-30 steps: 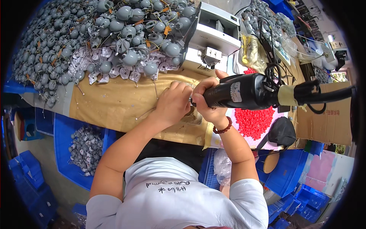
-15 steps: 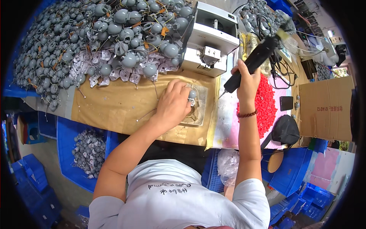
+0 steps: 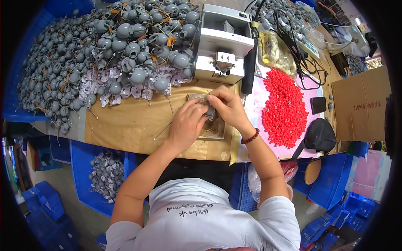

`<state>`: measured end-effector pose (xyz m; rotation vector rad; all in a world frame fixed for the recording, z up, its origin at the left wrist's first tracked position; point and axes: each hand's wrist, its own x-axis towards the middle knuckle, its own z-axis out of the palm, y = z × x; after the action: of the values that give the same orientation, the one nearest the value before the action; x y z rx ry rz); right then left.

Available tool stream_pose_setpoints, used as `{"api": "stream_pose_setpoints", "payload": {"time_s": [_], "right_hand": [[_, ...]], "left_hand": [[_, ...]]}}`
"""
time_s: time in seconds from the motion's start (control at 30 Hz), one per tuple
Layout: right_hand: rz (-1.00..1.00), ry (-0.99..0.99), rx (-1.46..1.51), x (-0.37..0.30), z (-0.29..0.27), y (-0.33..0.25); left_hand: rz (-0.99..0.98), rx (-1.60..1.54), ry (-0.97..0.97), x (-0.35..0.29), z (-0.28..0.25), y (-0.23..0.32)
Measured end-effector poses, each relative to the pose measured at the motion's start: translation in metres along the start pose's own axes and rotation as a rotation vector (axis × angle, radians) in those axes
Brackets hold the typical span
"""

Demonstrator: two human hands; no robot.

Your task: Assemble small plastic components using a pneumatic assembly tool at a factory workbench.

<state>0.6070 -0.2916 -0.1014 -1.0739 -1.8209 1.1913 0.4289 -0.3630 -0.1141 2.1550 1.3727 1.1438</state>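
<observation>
My left hand [image 3: 187,124] rests with bent fingers on a small grey ball-shaped part [image 3: 210,112] and steadies it in a flat, worn fixture block [image 3: 214,132]. From the right, my right hand [image 3: 229,108] reaches over the same block, thumb and forefinger pinched at the far end of the part. What sits between those fingertips is too small and covered to make out. A black electric screwdriver [image 3: 250,69] is out of my hands, beside the white machine [image 3: 222,62]. A thin wire [image 3: 162,131] lies left of my left hand.
Grey ball-shaped parts [image 3: 138,76] with wires are heaped at the far left. Red small pieces [image 3: 284,111] lie on a pink sheet at right, near a black pouch [image 3: 320,134] and a cardboard box [image 3: 361,109]. A blue bin [image 3: 79,167] of parts stands below the table edge.
My right hand has let go of the electric screwdriver, which now is beside the white machine. That hand has moved left to the fixture block, joining my left hand at the grey part.
</observation>
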Motion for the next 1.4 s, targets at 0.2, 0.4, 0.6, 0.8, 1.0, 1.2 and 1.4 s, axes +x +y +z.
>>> {"api": "stream_pose_setpoints", "payload": {"time_s": [0.2,0.4,0.6,0.8,1.0,1.2,1.4], "right_hand": [[0.246,0.216,0.532,0.011,0.014,-0.008],[0.246,-0.03,0.407,-0.012,-0.019,-0.016],[0.001,0.064,-0.628,-0.047,-0.108,-0.003],[-0.089,-0.137,-0.991,-0.067,-0.139,0.027],[-0.085,-0.171,-1.028,-0.068,-0.14,0.045],[-0.075,-0.15,-1.049,-0.07,-0.143,0.049],[-0.115,-0.084,-1.015,-0.068,-0.14,0.037]], "left_hand": [[-0.023,-0.039,-0.003,0.001,-0.004,0.0],[-0.081,-0.129,-0.07,-0.033,-0.077,0.002],[-0.524,0.617,-0.448,-0.107,-0.265,0.02],[-0.254,0.448,-0.271,-0.051,-0.207,0.027],[0.183,0.602,-0.182,0.023,-0.068,-0.015],[0.286,0.869,-0.088,0.065,-0.024,-0.059],[0.31,0.633,-0.052,0.042,-0.047,-0.041]]}}
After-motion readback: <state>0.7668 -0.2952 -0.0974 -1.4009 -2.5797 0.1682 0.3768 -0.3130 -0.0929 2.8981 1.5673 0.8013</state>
